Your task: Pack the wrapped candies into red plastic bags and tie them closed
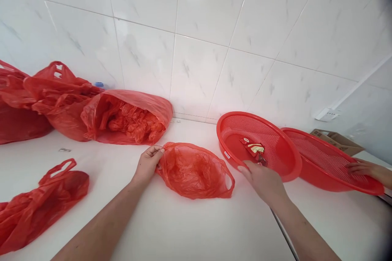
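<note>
My left hand (148,165) pinches the left edge of a thin red plastic bag (196,171). The bag lies on the white table with its mouth spread wide, one handle loop at its right end. My right hand (263,181) is at the near rim of a round red mesh basket (228,130), thumb outside the rim and fingers partly hidden over it. That basket leans, its opening facing me. Inside lie a few small red and cream packets (254,149), bunched close to my right hand.
Another person's hand (366,171) rests in a second red basket (321,179) at right, before a cardboard box (337,140). A large red bag (147,102) stuffed with crumpled bags stands at back left, beside more full red bags (61,98). Another red bag (45,208) lies front left.
</note>
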The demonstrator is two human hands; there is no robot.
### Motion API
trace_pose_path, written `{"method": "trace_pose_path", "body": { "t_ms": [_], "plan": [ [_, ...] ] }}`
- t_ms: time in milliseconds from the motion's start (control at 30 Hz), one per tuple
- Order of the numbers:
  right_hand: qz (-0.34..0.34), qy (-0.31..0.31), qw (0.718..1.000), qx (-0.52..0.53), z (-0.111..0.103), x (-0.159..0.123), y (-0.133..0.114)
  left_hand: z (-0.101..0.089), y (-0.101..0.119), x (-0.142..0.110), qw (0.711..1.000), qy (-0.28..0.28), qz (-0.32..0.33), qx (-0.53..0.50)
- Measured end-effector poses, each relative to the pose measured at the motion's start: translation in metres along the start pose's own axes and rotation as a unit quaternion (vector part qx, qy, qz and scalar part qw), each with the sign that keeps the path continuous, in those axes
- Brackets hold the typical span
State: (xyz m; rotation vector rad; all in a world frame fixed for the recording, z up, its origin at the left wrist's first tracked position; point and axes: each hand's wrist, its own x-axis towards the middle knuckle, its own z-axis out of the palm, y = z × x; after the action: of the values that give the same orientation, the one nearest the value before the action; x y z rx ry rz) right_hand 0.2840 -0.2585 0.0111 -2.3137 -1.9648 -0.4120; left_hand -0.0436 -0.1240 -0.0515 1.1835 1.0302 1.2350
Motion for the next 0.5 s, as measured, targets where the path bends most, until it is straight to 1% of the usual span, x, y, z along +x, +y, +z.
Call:
{"method": "trace_pose_path", "body": {
  "t_ms": [67, 133, 200, 300, 400, 500],
  "plan": [
    [-0.021, 0.004, 0.999, -0.035, -0.003, -0.008, -0.014, -0.002, -0.001, 0.001, 0.999, 0.034, 0.002, -0.033],
    [-0.041, -0.007, 0.996, -0.075, -0.009, -0.018, -0.026, -0.004, -0.002, 0.002, 0.995, 0.067, 0.005, -0.071],
    [-0.049, -0.037, 0.991, -0.121, -0.016, -0.03, -0.036, -0.005, -0.003, 0.003, 0.991, 0.093, 0.006, -0.097],
    [-0.04, -0.096, 0.981, -0.162, -0.028, -0.05, -0.044, -0.004, -0.002, 0.004, 0.988, 0.11, 0.004, -0.112],
    [-0.021, -0.123, 0.98, -0.156, -0.039, -0.072, -0.042, -0.003, -0.001, 0.004, 0.986, 0.118, 0.005, -0.118],
    [0.002, -0.114, 0.99, -0.077, -0.053, -0.087, -0.025, -0.003, 0.0, 0.003, 0.986, 0.118, 0.008, -0.117]
  ]
}}
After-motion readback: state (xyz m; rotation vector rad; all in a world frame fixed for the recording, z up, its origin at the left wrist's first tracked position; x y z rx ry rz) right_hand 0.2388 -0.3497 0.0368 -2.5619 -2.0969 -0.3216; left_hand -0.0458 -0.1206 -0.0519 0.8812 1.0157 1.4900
